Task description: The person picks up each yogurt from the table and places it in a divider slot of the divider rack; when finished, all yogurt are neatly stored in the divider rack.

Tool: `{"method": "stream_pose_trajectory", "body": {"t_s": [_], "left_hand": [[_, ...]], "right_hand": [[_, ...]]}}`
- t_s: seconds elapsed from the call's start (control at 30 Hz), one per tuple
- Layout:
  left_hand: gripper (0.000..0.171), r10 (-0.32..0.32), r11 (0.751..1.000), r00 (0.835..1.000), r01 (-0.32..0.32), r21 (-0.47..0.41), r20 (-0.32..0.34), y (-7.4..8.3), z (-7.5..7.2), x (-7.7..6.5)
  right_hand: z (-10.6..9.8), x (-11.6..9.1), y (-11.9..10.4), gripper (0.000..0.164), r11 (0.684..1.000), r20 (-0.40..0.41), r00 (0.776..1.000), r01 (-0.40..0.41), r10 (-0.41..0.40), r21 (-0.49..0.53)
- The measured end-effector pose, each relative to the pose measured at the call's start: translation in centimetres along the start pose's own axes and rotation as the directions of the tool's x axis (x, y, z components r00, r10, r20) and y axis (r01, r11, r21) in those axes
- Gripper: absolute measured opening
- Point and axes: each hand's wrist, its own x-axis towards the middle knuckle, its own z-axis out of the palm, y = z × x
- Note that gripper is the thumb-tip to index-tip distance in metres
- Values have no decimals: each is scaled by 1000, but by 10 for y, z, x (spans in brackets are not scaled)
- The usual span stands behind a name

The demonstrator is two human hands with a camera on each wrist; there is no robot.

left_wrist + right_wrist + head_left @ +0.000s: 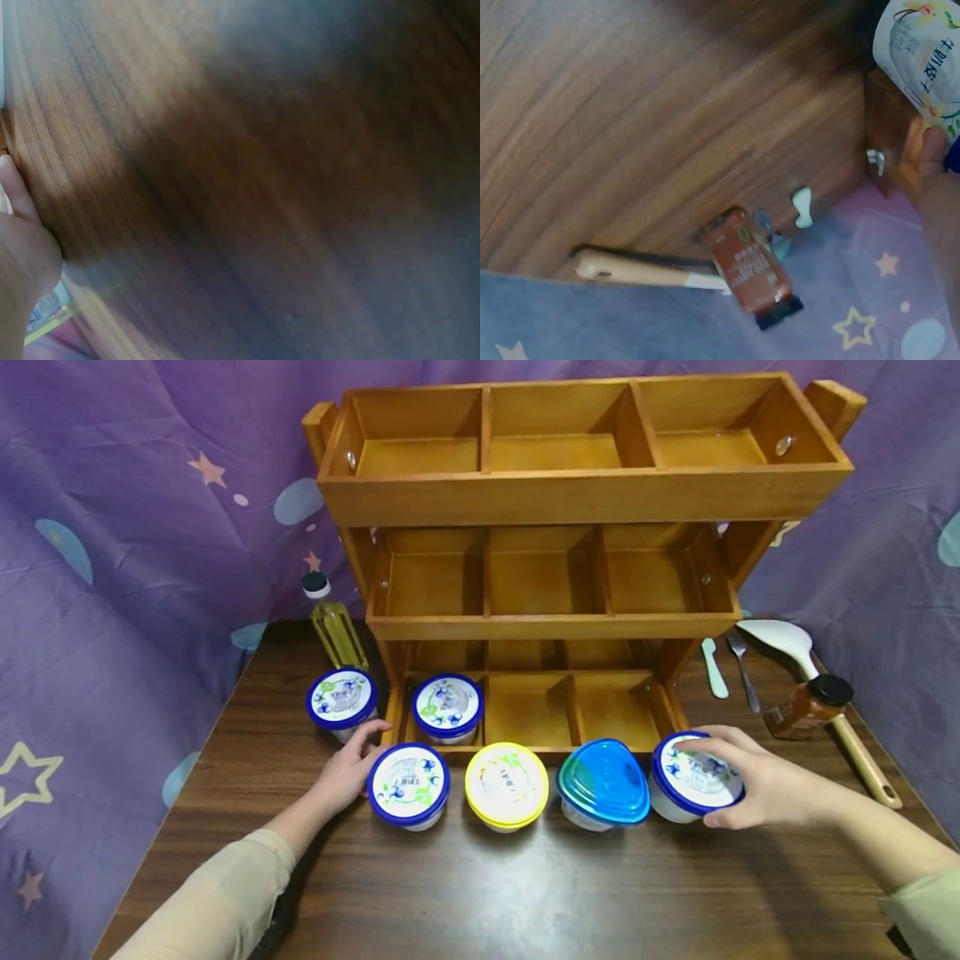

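Right hand (753, 781) clamped round a blue-lidded tub (693, 768) by the wooden rack's front board (585, 497), lower right corner; left hand (345, 777), fingers loosely extended, lower left corner!

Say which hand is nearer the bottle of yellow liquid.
Left. The left hand is in front of the bottle, the leftmost tub roughly between them; the right hand is far to the right, gripping the rightmost tub.

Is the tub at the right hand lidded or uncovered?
Lidded: in the head view, a blue-rimmed lid spans the top of the tub, partly covered by the right hand.
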Motion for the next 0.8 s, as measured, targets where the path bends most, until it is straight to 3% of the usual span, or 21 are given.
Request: {"method": "stream_pose_trajectory", "body": {"t_s": [0.33,0.5,0.8], "left_hand": [[33,-8,1000,1000,8,-7,1,0,-1,-2],[33,1,1000,1000,-1,-20,1,0,-1,-1],[32,-11,1000,1000,11,-19,11,0,0,0]], "right_hand": [[-37,1,-9,79,999,-28,999,-28,26,-42],[-49,10,-13,82,999,-108,993,-40,38,-18],[-44,42,-23,78,996,-266,961,-56,74,74]]}}
